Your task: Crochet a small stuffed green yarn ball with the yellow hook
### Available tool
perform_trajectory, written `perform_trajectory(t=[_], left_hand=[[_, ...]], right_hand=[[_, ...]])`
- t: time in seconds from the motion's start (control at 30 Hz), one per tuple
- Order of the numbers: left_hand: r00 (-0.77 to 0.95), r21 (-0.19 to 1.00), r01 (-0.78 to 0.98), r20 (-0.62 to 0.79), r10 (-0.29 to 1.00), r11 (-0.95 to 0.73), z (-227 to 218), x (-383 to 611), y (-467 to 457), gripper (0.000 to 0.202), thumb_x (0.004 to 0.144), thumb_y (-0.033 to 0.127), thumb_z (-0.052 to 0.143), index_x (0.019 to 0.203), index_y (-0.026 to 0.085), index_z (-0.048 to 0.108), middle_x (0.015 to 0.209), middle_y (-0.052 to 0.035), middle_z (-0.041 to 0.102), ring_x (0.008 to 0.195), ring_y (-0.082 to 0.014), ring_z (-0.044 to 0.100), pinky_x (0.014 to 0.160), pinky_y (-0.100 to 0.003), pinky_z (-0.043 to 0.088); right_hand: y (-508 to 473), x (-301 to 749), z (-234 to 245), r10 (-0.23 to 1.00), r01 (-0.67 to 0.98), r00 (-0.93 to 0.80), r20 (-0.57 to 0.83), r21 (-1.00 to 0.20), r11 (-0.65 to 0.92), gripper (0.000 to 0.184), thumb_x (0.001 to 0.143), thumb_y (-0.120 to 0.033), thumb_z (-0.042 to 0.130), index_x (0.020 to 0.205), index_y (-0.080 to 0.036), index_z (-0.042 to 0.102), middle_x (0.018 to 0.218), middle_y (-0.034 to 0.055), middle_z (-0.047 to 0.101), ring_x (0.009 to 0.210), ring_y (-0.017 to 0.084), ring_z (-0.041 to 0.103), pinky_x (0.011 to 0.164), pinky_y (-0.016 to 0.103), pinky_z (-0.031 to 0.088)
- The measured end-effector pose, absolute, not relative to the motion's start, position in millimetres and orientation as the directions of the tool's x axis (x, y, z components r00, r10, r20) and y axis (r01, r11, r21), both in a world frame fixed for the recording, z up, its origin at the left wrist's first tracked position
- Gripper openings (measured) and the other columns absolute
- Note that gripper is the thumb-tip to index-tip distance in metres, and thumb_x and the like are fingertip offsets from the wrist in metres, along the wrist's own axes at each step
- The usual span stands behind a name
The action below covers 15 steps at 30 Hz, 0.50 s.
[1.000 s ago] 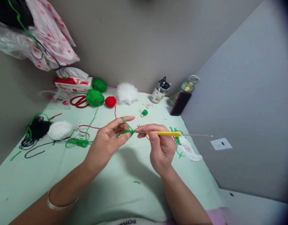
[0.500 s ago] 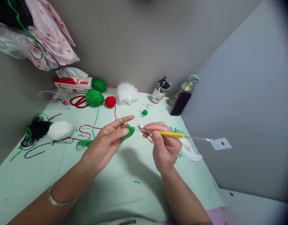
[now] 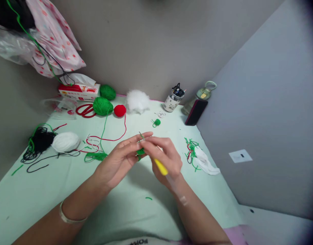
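Observation:
My left hand [image 3: 120, 157] pinches a small green crochet piece [image 3: 140, 151], mostly hidden behind the fingers, with green yarn [image 3: 141, 136] looped at its raised forefinger. Close against it, my right hand [image 3: 168, 158] grips a crochet hook [image 3: 161, 167] by its yellow handle; the handle's clear end slants down toward my right wrist. The hook's tip is at the green piece, largely covered by my fingers. From a green yarn ball [image 3: 103, 106] at the back, a strand runs down toward my left hand.
Behind my hands are a red yarn ball [image 3: 120, 110], white stuffing [image 3: 137, 101], a small green ball [image 3: 157, 122] and red-handled scissors [image 3: 85, 111]. White yarn [image 3: 66, 141] and black yarn [image 3: 42, 139] lie left. A pen cup [image 3: 173, 100], phone [image 3: 196, 112] and yarn scraps [image 3: 192, 149] are to the right.
My right hand has moved left, up against my left hand. The hook has swung from nearly level to slanting down toward my right wrist.

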<state>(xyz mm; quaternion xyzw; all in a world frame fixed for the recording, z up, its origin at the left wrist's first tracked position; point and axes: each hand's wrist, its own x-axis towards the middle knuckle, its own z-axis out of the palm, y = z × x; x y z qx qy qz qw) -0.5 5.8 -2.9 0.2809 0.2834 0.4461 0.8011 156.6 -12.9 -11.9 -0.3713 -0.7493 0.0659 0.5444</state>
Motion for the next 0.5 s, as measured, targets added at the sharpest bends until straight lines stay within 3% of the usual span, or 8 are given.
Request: perform_trajectory(t=[0.07,0.17,0.23,0.33,0.5], left_hand=[[0.456,0.667,-0.583,-0.203,0.866,0.463,-3,-3,9,0.022,0.085,0.025,0.071,0.104,0.022,0.081,0.113,-0.0046,0.071,0.098,-0.0177,0.062,0.100,-0.033,0.047],[0.418,0.720,-0.552,-0.198,0.887,0.421,-2,-8,10,0.025,0.086,0.025,0.071,0.110,0.024,0.079,0.108,-0.0032,0.071,0.096,-0.0169,0.060,0.102,-0.034,0.044],[0.410,0.806,-0.466,-0.170,0.896,0.365,-1,-9,9,0.031,0.086,0.027,0.072,0.117,0.028,0.077,0.103,-0.0021,0.071,0.099,-0.0181,0.059,0.099,-0.033,0.042],[0.409,0.899,-0.350,-0.104,0.907,0.261,1,-10,7,0.034,0.087,0.031,0.072,0.121,0.032,0.074,0.107,-0.0018,0.070,0.104,-0.0199,0.056,0.095,-0.033,0.040],[0.399,0.920,-0.308,-0.106,0.911,0.242,3,-12,7,0.036,0.085,0.032,0.074,0.121,0.034,0.075,0.097,-0.0015,0.062,0.098,-0.0195,0.051,0.087,-0.031,0.041]], right_hand=[[-11,159,-7,0.698,0.364,0.004,0.716,-0.651,0.666,0.027,0.097,-0.017,0.059,0.113,-0.032,0.074,0.099,0.0054,0.076,0.084,0.022,0.071,0.070,0.038,0.059],[-7,159,-1,0.845,0.077,0.125,0.521,-0.854,0.515,0.018,0.099,-0.030,0.058,0.098,-0.026,0.076,0.086,0.0045,0.073,0.066,0.017,0.065,0.059,0.035,0.056],[-5,157,0,0.889,-0.029,0.093,0.448,-0.891,0.452,0.018,0.098,-0.034,0.061,0.094,-0.025,0.076,0.087,0.0043,0.073,0.069,0.017,0.065,0.060,0.033,0.055],[-3,155,-2,0.907,-0.007,0.054,0.418,-0.908,0.419,0.015,0.096,-0.033,0.064,0.095,-0.025,0.077,0.092,0.0040,0.076,0.079,0.018,0.068,0.069,0.033,0.055],[0,159,-3,0.942,-0.163,0.052,0.331,-0.928,0.335,0.017,0.098,-0.034,0.061,0.094,-0.023,0.073,0.087,0.0030,0.075,0.071,0.014,0.066,0.069,0.031,0.053]])
